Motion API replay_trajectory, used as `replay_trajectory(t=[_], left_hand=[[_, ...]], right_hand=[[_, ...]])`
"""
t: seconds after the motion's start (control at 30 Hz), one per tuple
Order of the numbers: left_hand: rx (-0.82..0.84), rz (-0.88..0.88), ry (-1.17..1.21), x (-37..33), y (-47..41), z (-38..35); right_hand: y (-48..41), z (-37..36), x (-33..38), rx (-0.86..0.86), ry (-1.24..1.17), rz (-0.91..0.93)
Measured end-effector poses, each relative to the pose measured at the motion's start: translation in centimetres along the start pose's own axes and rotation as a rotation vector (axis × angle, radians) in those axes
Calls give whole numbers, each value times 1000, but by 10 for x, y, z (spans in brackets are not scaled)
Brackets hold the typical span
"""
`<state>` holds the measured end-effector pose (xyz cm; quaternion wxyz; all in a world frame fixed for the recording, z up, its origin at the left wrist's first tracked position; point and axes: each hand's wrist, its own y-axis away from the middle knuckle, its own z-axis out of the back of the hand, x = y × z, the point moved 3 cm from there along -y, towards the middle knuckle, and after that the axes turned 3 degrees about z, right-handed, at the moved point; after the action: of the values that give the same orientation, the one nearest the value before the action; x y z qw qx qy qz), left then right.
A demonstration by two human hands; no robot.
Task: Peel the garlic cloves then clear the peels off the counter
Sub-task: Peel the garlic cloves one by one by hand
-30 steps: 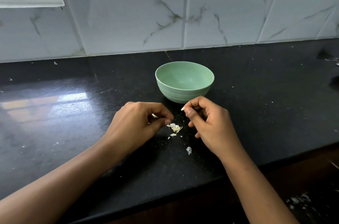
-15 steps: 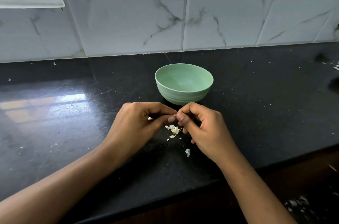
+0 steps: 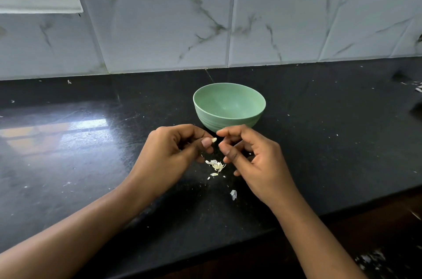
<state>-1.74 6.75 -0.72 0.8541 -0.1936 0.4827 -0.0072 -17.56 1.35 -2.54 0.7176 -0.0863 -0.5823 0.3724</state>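
My left hand (image 3: 173, 153) pinches a small pale garlic clove (image 3: 214, 140) between thumb and fingers, its tip sticking out to the right. My right hand (image 3: 253, 160) hovers just right of it, fingers curled, thumb and forefinger nearly touching; I cannot tell whether a scrap of peel is between them. Below the two hands a small heap of garlic peels (image 3: 215, 165) lies on the black counter (image 3: 91, 187). One more peel scrap (image 3: 233, 194) lies nearer the front edge. A green bowl (image 3: 229, 116) stands right behind my hands; what I see of its inside is bare.
A marble-tiled wall (image 3: 171, 20) backs the counter. White scraps (image 3: 418, 86) lie at the far right of the counter, and more bits (image 3: 370, 260) on the floor below. The counter's front edge runs diagonally under my forearms.
My hands met at the clove half a second ago and have now drawn slightly apart. The clove's pale tip now shows beyond my left thumb. The right fingers have loosened.
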Motion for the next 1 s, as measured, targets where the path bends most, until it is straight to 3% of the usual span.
replay_trajectory(t=[0.47, 0.8, 1.0], left_hand=[[108, 46, 129, -5, 2, -7], [50, -7, 58, -4, 3, -4], [92, 109, 269, -2, 2, -8]], right_hand=[[1, 4, 8, -121, 140, 155], [3, -3, 12, -108, 408, 272], [0, 1, 7, -116, 192, 133]])
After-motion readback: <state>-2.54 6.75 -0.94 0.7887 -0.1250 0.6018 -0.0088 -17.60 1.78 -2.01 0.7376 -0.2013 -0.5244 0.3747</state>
